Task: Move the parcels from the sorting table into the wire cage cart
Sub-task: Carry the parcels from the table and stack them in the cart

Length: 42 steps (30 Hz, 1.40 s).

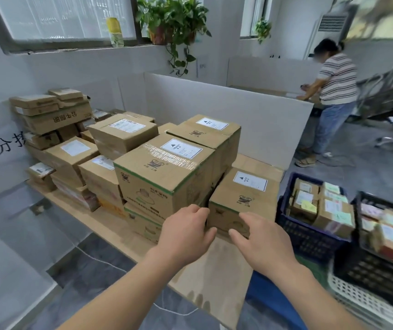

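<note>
Here, a worker reaches both hands toward a low cardboard parcel (243, 201) at the near right end of the sorting table (214, 277), just beside a taller stack of like cartons (167, 170). The left hand (186, 232) has its fingers curled against the parcel's near left corner; the right hand (259, 239) hovers at its front face with fingers spread and relaxed, not yet clasping anything. Neither grip has closed firmly round the box.

The parcel is a plain brown corrugated carton with green edging, a printed logo on its front and a white label (250, 181) on top. The label on the matching carton next to it reads "HEAVY", so this one is probably weighty too. Its walls look stiff and dry, unlikely to slip, though the tape seams may give if lifted by the flaps. The safest hold appears to be palms on opposite side faces low down, or fingers hooked under the bottom edges at both ends.

No wire cage cart can be made out clearly; dark plastic crates (309, 236) of smaller packets stand to the right of the table.
</note>
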### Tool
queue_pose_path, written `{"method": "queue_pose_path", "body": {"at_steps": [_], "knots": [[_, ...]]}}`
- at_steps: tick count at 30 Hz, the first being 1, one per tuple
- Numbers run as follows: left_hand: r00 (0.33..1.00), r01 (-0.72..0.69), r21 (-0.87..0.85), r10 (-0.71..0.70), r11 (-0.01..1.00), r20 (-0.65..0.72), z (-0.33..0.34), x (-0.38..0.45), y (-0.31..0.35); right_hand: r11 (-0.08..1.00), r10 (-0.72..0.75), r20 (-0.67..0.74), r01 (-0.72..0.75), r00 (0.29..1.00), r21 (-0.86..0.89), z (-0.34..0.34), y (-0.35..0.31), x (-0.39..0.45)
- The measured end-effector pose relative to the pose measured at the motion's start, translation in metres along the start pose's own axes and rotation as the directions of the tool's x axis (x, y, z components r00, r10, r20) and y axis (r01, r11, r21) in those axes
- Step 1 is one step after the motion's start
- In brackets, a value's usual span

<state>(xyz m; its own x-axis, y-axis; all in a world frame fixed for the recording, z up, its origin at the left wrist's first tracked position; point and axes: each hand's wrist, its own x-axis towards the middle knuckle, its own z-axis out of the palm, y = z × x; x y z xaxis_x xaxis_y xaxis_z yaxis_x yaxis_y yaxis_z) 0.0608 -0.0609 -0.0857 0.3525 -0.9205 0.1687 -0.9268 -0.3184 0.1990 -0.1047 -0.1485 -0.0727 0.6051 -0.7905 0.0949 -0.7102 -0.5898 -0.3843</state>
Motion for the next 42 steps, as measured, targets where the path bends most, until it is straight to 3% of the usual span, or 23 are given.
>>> {"method": "queue_pose_path", "body": {"at_steps": [9, 18, 25, 30, 42], "knots": [[0.994, -0.109, -0.078, 0.111, 0.991, 0.021, 0.015, 0.008, 0.001, 0.991, 0.128, -0.008, -0.128, 0.992, -0.030, 0.008, -0.001, -0.012], [0.993, -0.102, -0.104, 0.107, 0.989, 0.046, 0.024, 0.033, 0.001, 0.987, 0.162, -0.020, -0.162, 0.987, -0.009, 0.015, 0.022, 0.021], [0.994, -0.041, -0.136, 0.055, 0.990, 0.098, 0.051, 0.084, 0.014, 0.985, 0.173, 0.020, -0.173, 0.985, 0.000, 0.023, 0.068, 0.069], [0.985, 0.076, -0.131, -0.054, 0.988, 0.164, 0.080, 0.133, 0.026, 0.983, 0.183, 0.108, -0.183, 0.977, -0.010, 0.041, 0.117, 0.115], [0.888, 0.333, -0.027, -0.304, 0.943, 0.346, 0.145, 0.199, 0.038, 0.991, 0.129, 0.215, -0.116, 0.968, -0.069, 0.077, 0.208, 0.226]]}}
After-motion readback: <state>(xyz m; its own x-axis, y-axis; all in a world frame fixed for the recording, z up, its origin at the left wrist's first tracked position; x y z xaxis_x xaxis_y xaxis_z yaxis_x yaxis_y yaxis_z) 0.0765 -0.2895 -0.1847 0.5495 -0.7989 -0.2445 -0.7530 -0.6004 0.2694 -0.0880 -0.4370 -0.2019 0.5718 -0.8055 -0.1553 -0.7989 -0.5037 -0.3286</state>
